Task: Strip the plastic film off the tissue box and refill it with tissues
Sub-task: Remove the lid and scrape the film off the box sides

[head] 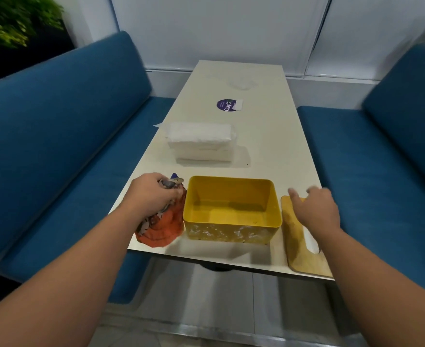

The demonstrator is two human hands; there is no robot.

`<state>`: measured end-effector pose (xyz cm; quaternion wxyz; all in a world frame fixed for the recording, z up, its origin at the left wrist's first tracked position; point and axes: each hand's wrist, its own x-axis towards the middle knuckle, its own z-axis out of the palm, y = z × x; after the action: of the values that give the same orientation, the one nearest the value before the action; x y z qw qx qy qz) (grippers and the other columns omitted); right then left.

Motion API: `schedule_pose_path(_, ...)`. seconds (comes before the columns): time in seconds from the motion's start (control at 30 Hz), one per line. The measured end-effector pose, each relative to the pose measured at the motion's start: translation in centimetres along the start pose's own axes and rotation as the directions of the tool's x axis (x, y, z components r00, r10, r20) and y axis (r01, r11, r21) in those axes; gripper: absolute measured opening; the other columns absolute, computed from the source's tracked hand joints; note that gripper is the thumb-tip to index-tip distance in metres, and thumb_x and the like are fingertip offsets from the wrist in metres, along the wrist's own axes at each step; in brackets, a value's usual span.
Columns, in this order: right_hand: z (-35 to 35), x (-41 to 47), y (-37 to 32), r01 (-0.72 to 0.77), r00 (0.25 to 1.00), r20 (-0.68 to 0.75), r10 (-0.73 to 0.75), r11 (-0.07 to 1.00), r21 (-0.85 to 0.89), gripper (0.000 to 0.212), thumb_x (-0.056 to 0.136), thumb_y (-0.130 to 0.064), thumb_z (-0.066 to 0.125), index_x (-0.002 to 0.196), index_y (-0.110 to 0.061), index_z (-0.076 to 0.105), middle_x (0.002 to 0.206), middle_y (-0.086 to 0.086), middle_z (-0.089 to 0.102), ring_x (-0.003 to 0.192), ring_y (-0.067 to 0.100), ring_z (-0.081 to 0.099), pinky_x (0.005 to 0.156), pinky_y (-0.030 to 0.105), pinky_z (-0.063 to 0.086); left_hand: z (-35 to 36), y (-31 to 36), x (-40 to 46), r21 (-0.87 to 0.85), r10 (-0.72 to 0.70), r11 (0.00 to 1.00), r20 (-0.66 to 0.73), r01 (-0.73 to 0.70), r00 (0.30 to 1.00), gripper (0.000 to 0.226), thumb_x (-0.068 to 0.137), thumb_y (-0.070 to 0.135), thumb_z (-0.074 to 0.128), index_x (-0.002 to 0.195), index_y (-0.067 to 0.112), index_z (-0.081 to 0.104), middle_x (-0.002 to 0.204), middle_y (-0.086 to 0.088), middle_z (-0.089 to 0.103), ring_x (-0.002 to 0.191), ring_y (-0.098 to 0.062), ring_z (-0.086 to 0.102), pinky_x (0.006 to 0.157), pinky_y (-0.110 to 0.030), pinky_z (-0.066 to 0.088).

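1. So the yellow tissue box (232,211) sits open-topped near the front edge of the white table (269,146), and we're using it as our anchor for everything else. It's empty inside, just bare yellow floor, and its front wall looks patchy and whitish.

2. Our left hand (153,194) is just left of the box, fingers curled round a crumpled wad of orange and purple plastic film (162,227). The wad rests on the table, touching or very nearly touching the box's left wall.

3. Our right hand (316,209) is to the right of the box, fingers spread loose and holding nothing. It's blurry, and it hovers over the far end of the wooden lid (304,256); we can't tell if the fingertips actually touch it.

4. That lid lies flat on the table just right of the box, slot cutout visible, with its near corner hanging close to the table edge.

5. Behind the box, a stack of white tissues (201,141) sits bare on the table, a bit left of the box's centre line.

6. Further back from the box there's a round purple sticker (226,105) on the tabletop, and beyond that something clear and crinkly, too faint to call.

7. Blue bench seats (56,146) run along both sides of the table.
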<state>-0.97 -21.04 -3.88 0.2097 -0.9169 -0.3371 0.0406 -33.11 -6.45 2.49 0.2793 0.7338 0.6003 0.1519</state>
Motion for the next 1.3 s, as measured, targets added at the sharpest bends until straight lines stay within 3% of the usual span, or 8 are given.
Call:
schedule_pose_path(0.2, -5.0, -2.0, -11.9, 0.338, 0.913, -0.015, -0.407, 0.736, 0.586, 0.039, 0.096, -0.045, 0.051, 0.123, -0.018, 0.061, 0.113, -0.001, 0.064, 0.100, 0.015, 0.059, 0.087, 0.036, 0.049, -3.4, 4.4, -1.1, -0.454, 0.150, 0.887, 0.104, -0.087, 0.983, 0.033, 0.068, 0.041, 0.081, 0.095, 0.026, 0.071, 0.089, -0.003, 0.073, 0.081, -0.026, 0.071, 0.073, -0.041, 0.058)
schedule_pose_path(0.37, -5.0, -4.7, -15.6, -0.282, 0.696, 0.448, -0.561, 0.359, 0.890, 0.030, 0.093, -0.045, 0.057, 0.102, -0.019, 0.070, 0.100, 0.006, 0.074, 0.092, 0.024, 0.071, 0.067, 0.031, 0.058, -3.7, 7.2, -2.8, -0.809, 0.215, 0.582, 0.251, 0.082, 0.944, 0.035, 0.077, 0.027, 0.076, 0.103, 0.004, 0.069, 0.097, -0.019, 0.072, 0.088, -0.035, 0.070, 0.073, -0.041, 0.058)
schedule_pose_path(0.5, -4.2, -5.4, -15.1, -0.318, 0.774, 0.492, -0.399, 0.427, 0.846, 0.021, 0.095, -0.024, 0.059, 0.078, -0.014, 0.066, 0.074, 0.011, 0.070, 0.058, 0.019, 0.068, 0.052, 0.026, 0.051, -0.9, 8.0, -4.6, -0.380, -0.031, 0.925, -0.049, 0.010, 0.998, 0.042, 0.090, 0.057, 0.051, 0.087, 0.019, 0.071, 0.081, -0.001, 0.073, 0.079, -0.022, 0.068, 0.075, -0.037, 0.056)
schedule_pose_path(0.7, -5.1, -7.5, -15.7, -0.499, 0.578, 0.670, -0.466, 0.448, 0.742, 0.055, 0.092, -0.062, 0.044, 0.098, -0.017, 0.074, 0.091, 0.007, 0.075, 0.080, 0.023, 0.073, 0.074, 0.045, 0.060, 2.8, 6.9, -6.9, -0.369, 0.044, 0.926, -0.101, -0.078, 0.994, 0.024, 0.082, 0.060, 0.057, 0.090, 0.038, 0.063, 0.082, 0.011, 0.068, 0.078, -0.012, 0.065, 0.064, -0.034, 0.054)
schedule_pose_path(0.83, -5.9, -6.8, -13.9, -0.020, 0.780, 0.430, -0.455, 0.668, 0.744, 0.034, 0.097, -0.045, 0.047, 0.096, -0.020, 0.070, 0.095, 0.001, 0.070, 0.079, 0.018, 0.064, 0.069, 0.038, 0.056, 2.2, 3.6, -6.5, -0.708, -0.064, 0.705, -0.005, 0.042, 0.998, 0.013, 0.094, 0.028, 0.056, 0.093, 0.026, 0.069, 0.089, -0.001, 0.073, 0.092, -0.025, 0.067, 0.084, -0.048, 0.055)
schedule_pose_path(0.93, -4.9, -6.4, -11.2, 0.496, 0.706, 0.390, -0.591, 0.806, 0.323, 0.025, 0.094, -0.042, 0.054, 0.106, -0.027, 0.070, 0.103, -0.007, 0.069, 0.095, 0.014, 0.062, 0.077, 0.028, 0.047, 1.7, 1.2, -5.7, -0.799, -0.120, 0.580, 0.109, 0.159, 0.987, 0.018, 0.098, 0.025, 0.051, 0.102, 0.023, 0.068, 0.099, -0.006, 0.073, 0.099, -0.029, 0.066, 0.092, -0.054, 0.050)
schedule_pose_path(1.17, -1.2, -8.3, -10.0, 0.609, 0.641, 0.505, -0.578, 0.784, 0.124, 0.021, 0.095, -0.035, 0.055, 0.104, -0.026, 0.072, 0.105, -0.005, 0.069, 0.094, 0.016, 0.060, 0.082, 0.037, 0.052, 2.3, -1.6, -5.4, -0.743, -0.069, 0.647, 0.168, 0.172, 0.983, 0.021, 0.098, 0.024, 0.050, 0.092, 0.029, 0.070, 0.090, 0.004, 0.074, 0.094, -0.020, 0.067, 0.071, -0.033, 0.051)
schedule_pose_path(1.3, -1.2, -7.8, -10.3, 0.640, 0.639, 0.479, -0.602, 0.761, 0.104, 0.022, 0.097, -0.032, 0.052, 0.103, -0.026, 0.072, 0.106, -0.005, 0.068, 0.095, 0.017, 0.058, 0.081, 0.032, 0.048, 2.6, -2.5, -6.1, -0.732, -0.045, 0.665, 0.162, 0.151, 0.986, 0.019, 0.097, 0.023, 0.052, 0.095, 0.027, 0.070, 0.094, -0.001, 0.074, 0.096, -0.023, 0.067, 0.087, -0.043, 0.053)
